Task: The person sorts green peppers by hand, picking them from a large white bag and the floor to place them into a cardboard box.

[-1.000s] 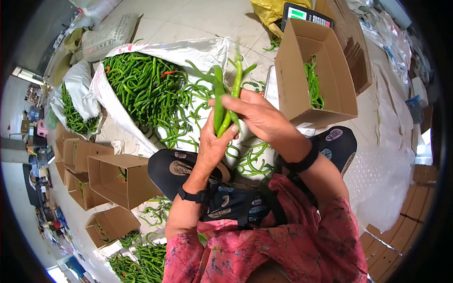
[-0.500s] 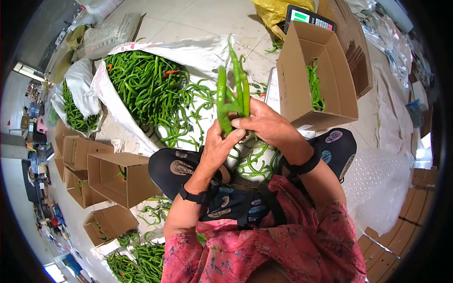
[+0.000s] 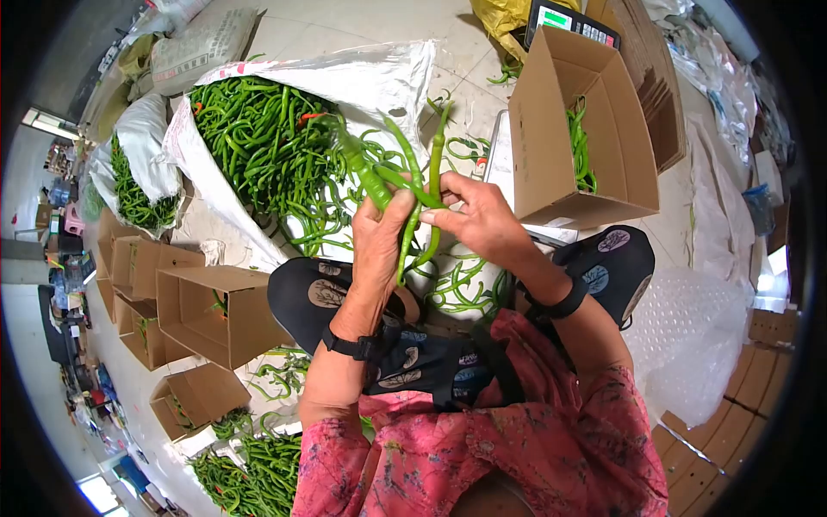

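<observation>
Several long green chili peppers (image 3: 412,164) are in my two hands, which nearly meet above my lap. My left hand (image 3: 379,237) is closed on peppers that fan upward and left, with one hanging below the thumb. Close by, my right hand (image 3: 478,220) pinches a slender chili pepper with a curled stem, pointing up. More loose peppers (image 3: 465,284) lie on the white surface between my knees. Beyond my hands, a big heap of green peppers (image 3: 258,146) with a few red ones spills from an open white sack (image 3: 345,65).
On the right stands an open cardboard box (image 3: 538,129) with some peppers inside, in front of a digital scale display (image 3: 564,24). Smaller cardboard boxes (image 3: 194,323) sit to the left, near another sack of peppers (image 3: 142,194). Bubble wrap (image 3: 689,336) lies at right.
My hands have shifted slightly apart. The peppers in my left hand now tilt to the left, blurred at their tips, while my right hand's pepper stands separate from them.
</observation>
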### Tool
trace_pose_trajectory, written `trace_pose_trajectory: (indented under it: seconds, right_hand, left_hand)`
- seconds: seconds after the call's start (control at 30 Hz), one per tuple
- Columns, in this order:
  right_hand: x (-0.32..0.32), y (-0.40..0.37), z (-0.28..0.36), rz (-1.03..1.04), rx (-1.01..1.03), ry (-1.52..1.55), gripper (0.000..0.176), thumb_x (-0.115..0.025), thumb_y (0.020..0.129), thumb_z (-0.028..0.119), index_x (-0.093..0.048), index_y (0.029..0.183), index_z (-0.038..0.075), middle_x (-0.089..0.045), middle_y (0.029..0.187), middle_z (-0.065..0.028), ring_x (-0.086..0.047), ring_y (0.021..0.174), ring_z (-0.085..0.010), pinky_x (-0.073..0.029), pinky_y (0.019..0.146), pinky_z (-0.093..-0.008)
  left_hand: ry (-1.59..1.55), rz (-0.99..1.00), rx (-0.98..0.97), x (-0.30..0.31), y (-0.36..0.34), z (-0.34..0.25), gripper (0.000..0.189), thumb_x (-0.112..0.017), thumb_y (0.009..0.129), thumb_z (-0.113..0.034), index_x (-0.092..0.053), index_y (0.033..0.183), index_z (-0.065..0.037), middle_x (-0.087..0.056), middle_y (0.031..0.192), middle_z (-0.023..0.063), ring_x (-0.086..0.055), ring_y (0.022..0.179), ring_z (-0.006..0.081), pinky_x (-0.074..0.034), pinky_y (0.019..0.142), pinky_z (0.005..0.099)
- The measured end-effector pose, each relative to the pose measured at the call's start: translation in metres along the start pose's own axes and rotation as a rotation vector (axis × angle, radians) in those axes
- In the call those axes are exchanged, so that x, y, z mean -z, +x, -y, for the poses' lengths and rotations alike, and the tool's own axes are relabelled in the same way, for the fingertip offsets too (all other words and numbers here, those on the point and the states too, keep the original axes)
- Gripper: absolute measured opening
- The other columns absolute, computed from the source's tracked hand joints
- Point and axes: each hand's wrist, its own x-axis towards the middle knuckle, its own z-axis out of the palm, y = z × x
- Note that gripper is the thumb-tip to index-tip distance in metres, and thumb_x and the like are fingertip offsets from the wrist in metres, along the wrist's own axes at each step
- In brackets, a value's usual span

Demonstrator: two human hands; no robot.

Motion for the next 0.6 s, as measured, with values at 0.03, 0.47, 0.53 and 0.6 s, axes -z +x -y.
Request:
trace_pose_trajectory:
  seconds: [0.03,0.47,0.53,0.6]
  right_hand:
    - [-0.004,-0.004,0.008,-0.014,0.035,-0.05,0.036,-0.069,0.082,0.011,-0.062,0.116,0.0,-0.07,0.097,-0.0159,-0.067,0.085,-0.0221,-0.051,0.078,-0.0345]
    - [0.033,-0.005,-0.035,0.04,-0.294,0.529,0.036,-0.054,0.099,0.032,-0.062,0.111,-0.001,-0.067,0.099,-0.0104,-0.064,0.09,-0.0132,-0.051,0.082,-0.0276]
    - [0.036,-0.007,-0.038,0.077,-0.314,0.367,0.035,-0.056,0.098,0.033,-0.064,0.108,0.001,-0.068,0.095,-0.0094,-0.064,0.087,-0.0131,-0.051,0.079,-0.0276]
    - [0.042,-0.013,-0.071,0.174,-0.331,0.053,0.033,-0.059,0.096,0.034,-0.066,0.101,0.002,-0.069,0.086,-0.0053,-0.065,0.078,-0.0138,-0.051,0.07,-0.0298]
  left_hand:
    - [0.082,-0.015,0.006,0.001,0.001,0.002,0.031,-0.065,0.091,-0.016,-0.056,0.114,0.003,-0.064,0.104,0.0113,-0.063,0.095,0.0166,-0.051,0.085,0.0307]
    - [-0.078,-0.073,0.043,0.019,0.007,-0.004,0.029,-0.058,0.08,-0.006,-0.055,0.108,0.003,-0.063,0.096,0.0147,-0.061,0.085,0.024,-0.051,0.079,0.0353]
    - [-0.092,-0.048,0.039,0.021,0.007,-0.005,0.029,-0.058,0.081,-0.007,-0.055,0.108,0.003,-0.063,0.095,0.0148,-0.061,0.084,0.0238,-0.051,0.08,0.0359]
    - [-0.146,-0.018,0.071,0.022,0.006,-0.007,0.028,-0.06,0.082,-0.008,-0.055,0.108,0.002,-0.062,0.093,0.0144,-0.06,0.082,0.0235,-0.051,0.078,0.0363]
